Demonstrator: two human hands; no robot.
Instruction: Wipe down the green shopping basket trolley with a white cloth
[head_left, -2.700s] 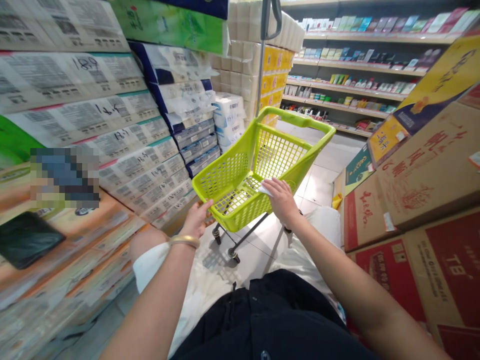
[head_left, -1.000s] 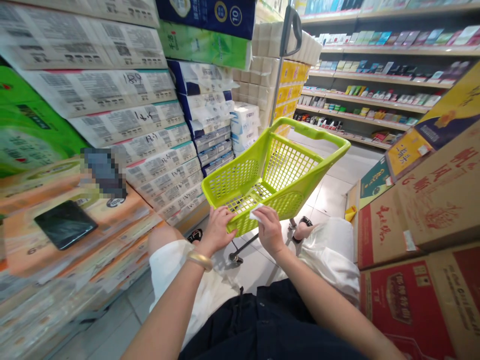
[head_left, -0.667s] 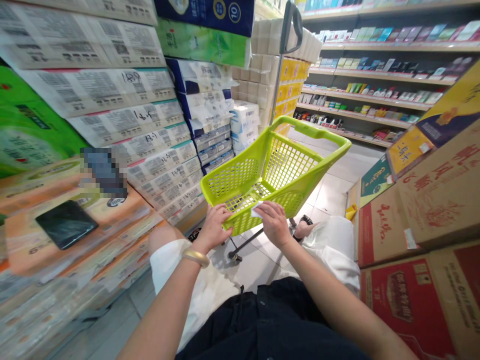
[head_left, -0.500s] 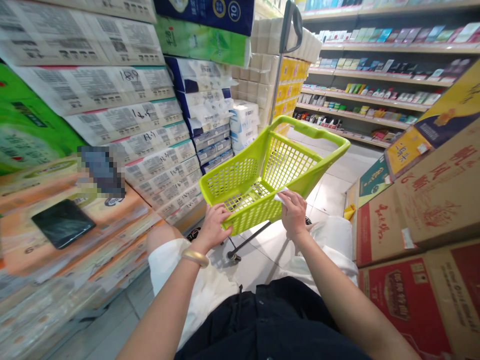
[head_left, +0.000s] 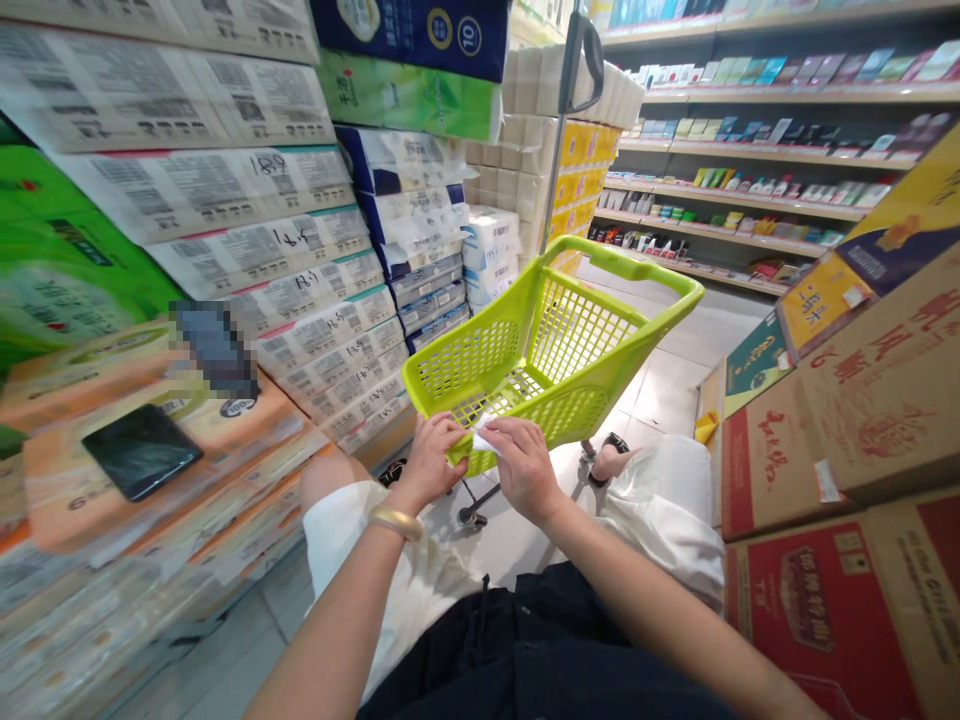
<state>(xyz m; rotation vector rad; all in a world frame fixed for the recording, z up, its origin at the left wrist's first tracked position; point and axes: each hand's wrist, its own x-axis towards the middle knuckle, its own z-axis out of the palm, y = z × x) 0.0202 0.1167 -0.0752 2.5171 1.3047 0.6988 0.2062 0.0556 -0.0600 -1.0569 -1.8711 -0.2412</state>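
As left hand (head_left: 430, 462) grips green basket (head_left: 624, 268), right hand (head_left: 526, 472) holds white wipe (head_left: 481, 438)

Tiled floor (head_left: 664, 375) between stacked goods

A green cart (head_left: 555, 350) is stood on the floor on its wheels; paper packs (head_left: 247, 230) are stacked along the left, with a phone (head_left: 141, 452) laid on one; cartons (head_left: 825, 450) are piled at the right; shelves (head_left: 750, 152) behind are lined with small boxes.

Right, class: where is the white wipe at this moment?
In the head view, the white wipe is low centre, pinched in the right hand against the near rim of the green basket, just right of the left hand.
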